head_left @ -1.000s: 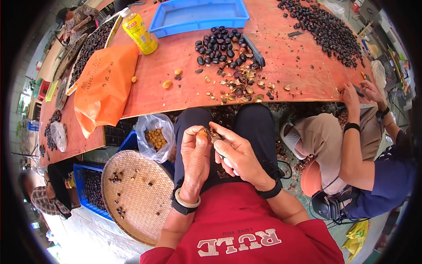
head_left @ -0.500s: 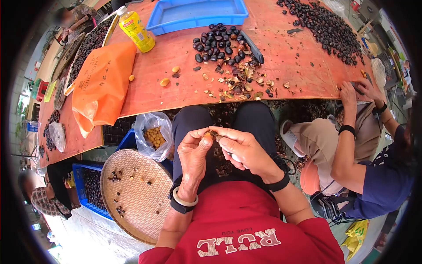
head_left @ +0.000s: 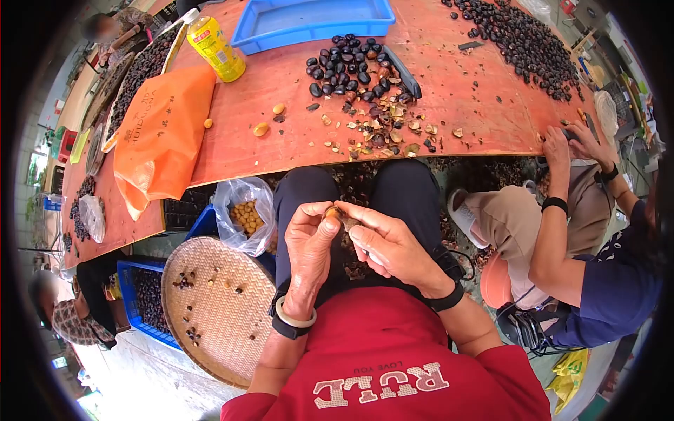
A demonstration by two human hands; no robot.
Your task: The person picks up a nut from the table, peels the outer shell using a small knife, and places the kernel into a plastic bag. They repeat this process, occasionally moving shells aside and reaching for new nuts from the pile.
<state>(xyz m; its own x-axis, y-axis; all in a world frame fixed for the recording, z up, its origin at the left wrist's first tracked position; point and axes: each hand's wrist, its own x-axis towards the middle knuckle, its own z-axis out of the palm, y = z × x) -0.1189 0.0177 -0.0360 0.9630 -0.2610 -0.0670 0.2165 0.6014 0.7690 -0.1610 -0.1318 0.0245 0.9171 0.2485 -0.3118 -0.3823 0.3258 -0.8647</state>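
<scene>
Above my lap, my left hand (head_left: 311, 237) pinches a partly peeled nut (head_left: 335, 212) between thumb and fingertips; yellow-brown flesh shows beside darker skin. Close against it is my right hand (head_left: 392, 247), closed around a small white-handled tool (head_left: 378, 259). Most of that tool is hidden by the fingers, and its tip is hard to make out beside the nut. In front of me on the red table (head_left: 246, 151) lie a pile of dark unpeeled nuts (head_left: 344, 64), scattered shell pieces (head_left: 382, 130) and two yellow peeled nuts (head_left: 261, 130).
On the table are a blue tray (head_left: 312, 43), a yellow bottle (head_left: 216, 50), an orange bag (head_left: 165, 126) and more dark nuts (head_left: 533, 59). At my left stand a woven basket (head_left: 217, 309) and a bag of peeled nuts (head_left: 246, 219). A co-worker (head_left: 597, 281) sits at right.
My hands stay together at the nut, which has turned slightly and shows more of its surface. My right fingers have shifted a little. The view has moved slightly.
</scene>
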